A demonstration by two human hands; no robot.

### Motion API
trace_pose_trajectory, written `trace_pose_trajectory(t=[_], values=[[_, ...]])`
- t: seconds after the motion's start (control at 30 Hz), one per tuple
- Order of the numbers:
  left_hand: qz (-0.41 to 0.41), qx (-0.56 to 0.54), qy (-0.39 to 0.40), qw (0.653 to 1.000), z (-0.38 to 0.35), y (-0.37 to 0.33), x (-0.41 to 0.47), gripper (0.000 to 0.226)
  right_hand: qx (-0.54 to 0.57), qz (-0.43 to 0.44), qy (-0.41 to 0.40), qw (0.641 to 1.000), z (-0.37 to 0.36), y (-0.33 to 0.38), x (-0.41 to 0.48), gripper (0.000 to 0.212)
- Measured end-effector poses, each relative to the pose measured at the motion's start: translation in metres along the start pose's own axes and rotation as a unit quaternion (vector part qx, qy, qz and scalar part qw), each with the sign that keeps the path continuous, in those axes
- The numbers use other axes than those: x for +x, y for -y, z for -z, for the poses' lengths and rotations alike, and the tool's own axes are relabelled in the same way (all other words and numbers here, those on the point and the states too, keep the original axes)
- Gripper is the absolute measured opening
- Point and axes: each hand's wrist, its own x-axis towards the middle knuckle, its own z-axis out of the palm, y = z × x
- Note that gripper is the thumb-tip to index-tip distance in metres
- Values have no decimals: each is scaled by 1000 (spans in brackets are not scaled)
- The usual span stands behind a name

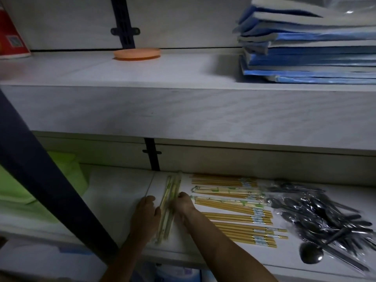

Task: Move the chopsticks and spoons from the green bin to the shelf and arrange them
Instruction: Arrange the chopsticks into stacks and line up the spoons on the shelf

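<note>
- Our left hand (145,212) lies on the lower shelf (114,194), its inner edge against a wrapped bundle (169,200) of chopsticks that points away from us.
- Our right hand (184,204) touches the bundle's other side; blur hides whether its fingers curl round it.
- Right of the hands, rows of yellow chopsticks (234,216) lie crosswise, some in printed wrappers.
- Further right, dark spoons (317,212) lie heaped in clear plastic, with a ladle (311,255) at the near edge.
- The green bin (73,171) sits at the left, behind a dark post (40,176).
- On the upper shelf (162,74) we see an orange lid (136,53), a blue stack (309,58) and a red box (12,37).
</note>
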Motion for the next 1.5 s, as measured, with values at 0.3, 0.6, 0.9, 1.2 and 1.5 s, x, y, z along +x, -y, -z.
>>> trace_pose_trajectory(t=[0.3,0.6,0.9,1.2,1.5], values=[[-129,11,-45,991,-18,-35,-1,18,-109,150,-118,976,101,-36,-40,26],[-145,4,-25,989,-41,-61,-8,20,-440,138,-149,875,187,-71,-29,31],[-140,17,-27,990,-52,-66,-14,19,-500,140,-30,854,202,-61,-19,36],[-123,21,-50,991,-53,-74,-9,21,-446,135,-9,885,215,-51,-25,34],[-192,41,-12,980,-90,-99,21,29,-339,195,-128,911,257,-46,-70,22]])
